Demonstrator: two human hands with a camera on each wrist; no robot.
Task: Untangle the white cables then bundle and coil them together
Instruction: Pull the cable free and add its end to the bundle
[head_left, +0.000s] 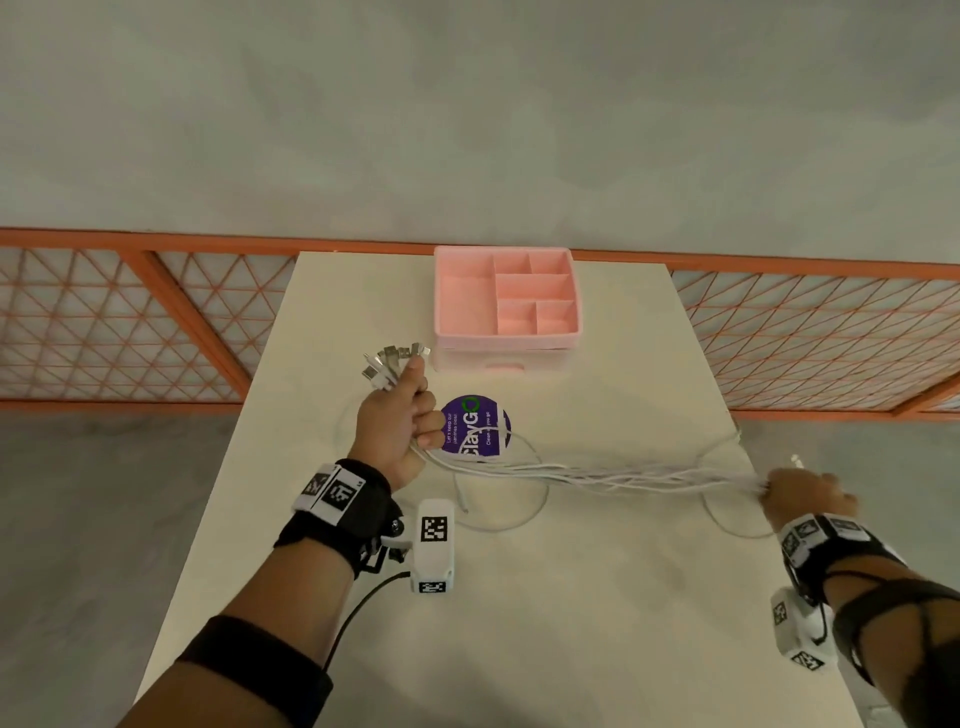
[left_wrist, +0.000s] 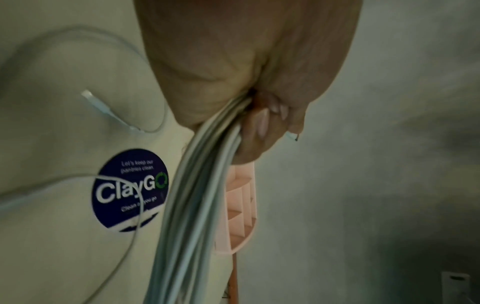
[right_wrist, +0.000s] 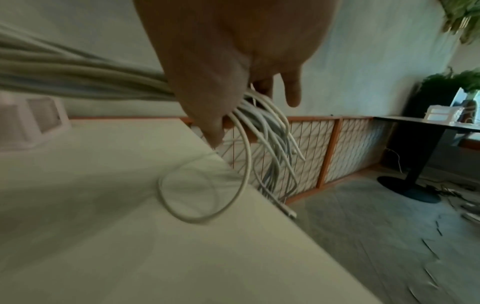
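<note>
- The white cables (head_left: 597, 475) run as one gathered bundle above the table (head_left: 571, 623), stretched between the two hands from the middle of the surface out to its right edge.
- At the bundle's left end the metal plugs (head_left: 395, 358) fan out above the fist, pointing toward the far edge.
- The left hand (head_left: 400, 421) has its fingers curled tight round the bundle just below the plugs; the left wrist view shows the strands (left_wrist: 202, 185) leaving the bottom of the closed fist.
- The right hand (head_left: 802, 493) grips the other end at the right edge of the table, thumb and fingers closed round the strands.
- In the right wrist view the free ends (right_wrist: 272, 148) spill out of that hand and hang down past the right edge, well off the surface.
- Some cable lies loose on the table: a loop (right_wrist: 202, 191) near the right edge under the right hand, and another curl (head_left: 498, 504) beneath the bundle near the middle.
- A single loose end with a connector (left_wrist: 96, 102) rests flat on the surface beside the left hand.
- A round purple sticker (head_left: 478, 426) sits on the table just right of the left fist, with strands crossing its lower part.
- A pink organizer tray (head_left: 506, 299) with several compartments stands at the far edge, behind the sticker.
- An orange lattice railing (head_left: 130, 322) runs behind the table.
</note>
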